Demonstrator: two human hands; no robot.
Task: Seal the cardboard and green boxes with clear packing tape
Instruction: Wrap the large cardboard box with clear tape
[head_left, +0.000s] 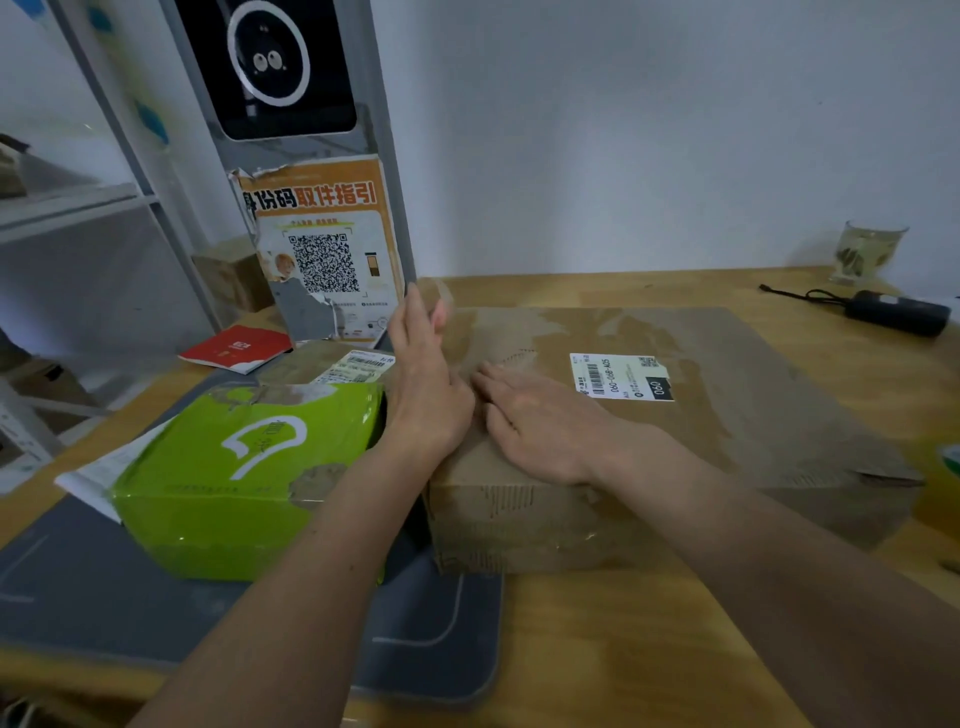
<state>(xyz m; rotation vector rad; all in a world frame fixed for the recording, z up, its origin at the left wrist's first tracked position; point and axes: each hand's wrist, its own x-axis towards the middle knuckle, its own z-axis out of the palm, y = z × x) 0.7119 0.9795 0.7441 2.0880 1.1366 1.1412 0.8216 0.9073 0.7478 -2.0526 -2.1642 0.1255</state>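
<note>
- Orange QR poster (324, 249) just beyond the fingertips.
- Red booklet (236, 348) left of the fingers.
- Glass (867, 252) and black device (898, 312) far right of them.

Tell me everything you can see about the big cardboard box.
The big cardboard box is wide, flat and brown, closed, lying on the wooden table right of the green box. Its top looks scuffed, with glossy tape patches and a white barcode label. The right hand lies flat on it; the left hand presses its left edge.

"060-048-A05" and "060" are being shown on the white label (621, 376) of the cardboard box (701, 447); "取件指引" is being displayed on the orange poster (322, 249).
</note>
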